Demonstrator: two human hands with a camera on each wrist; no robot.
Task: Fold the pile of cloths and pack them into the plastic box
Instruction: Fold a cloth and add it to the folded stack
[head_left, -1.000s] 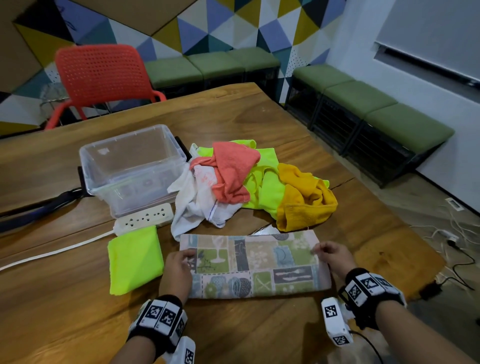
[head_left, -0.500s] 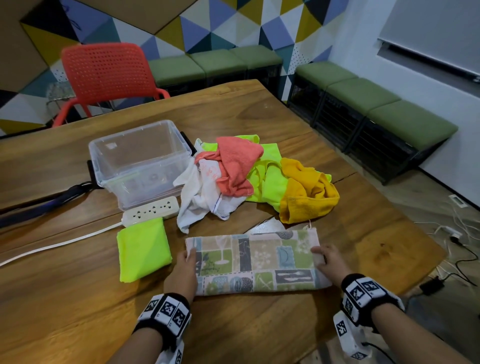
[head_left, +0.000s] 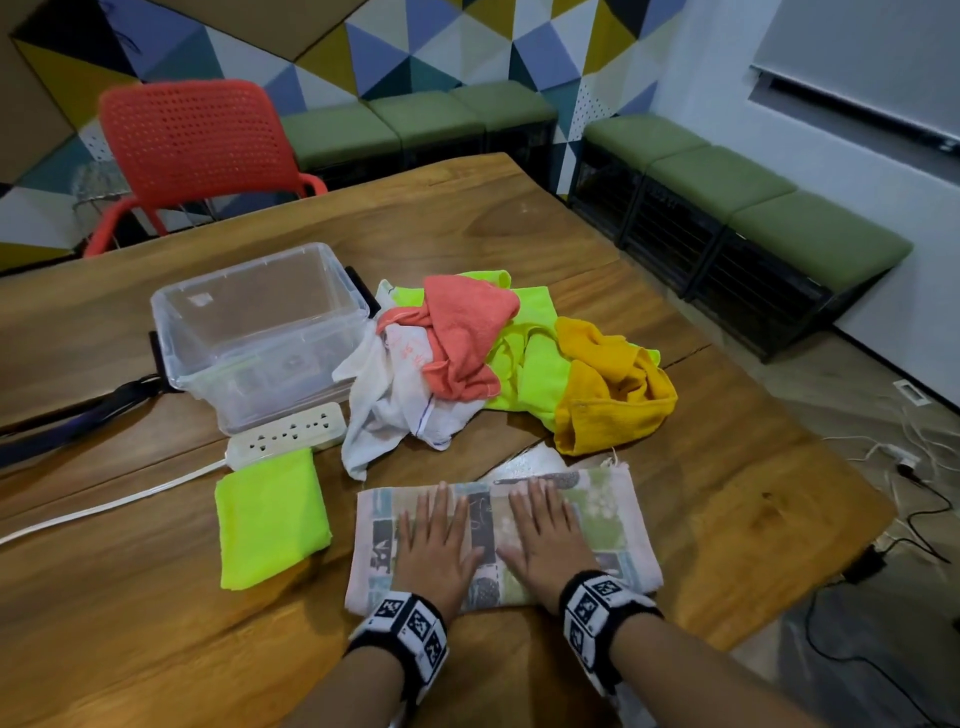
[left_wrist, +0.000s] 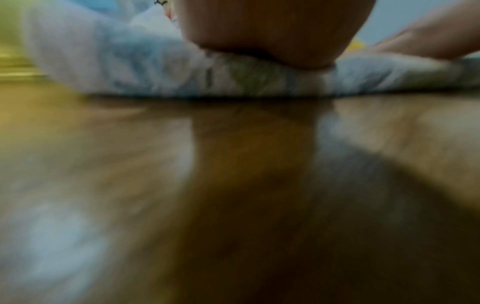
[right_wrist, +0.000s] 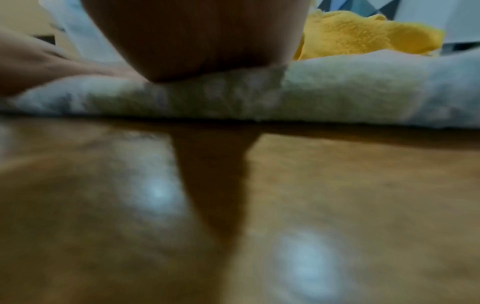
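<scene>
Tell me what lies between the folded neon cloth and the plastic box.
In the head view, a white power strip lies between the folded neon cloth and the plastic box.

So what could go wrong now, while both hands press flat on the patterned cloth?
The patterned cloth lies near the table edge; smoothing by the left hand and right hand might push it off. The yellow cloth almost touches it and may snag. The plastic box is crowded by the unfolded pile.
</scene>
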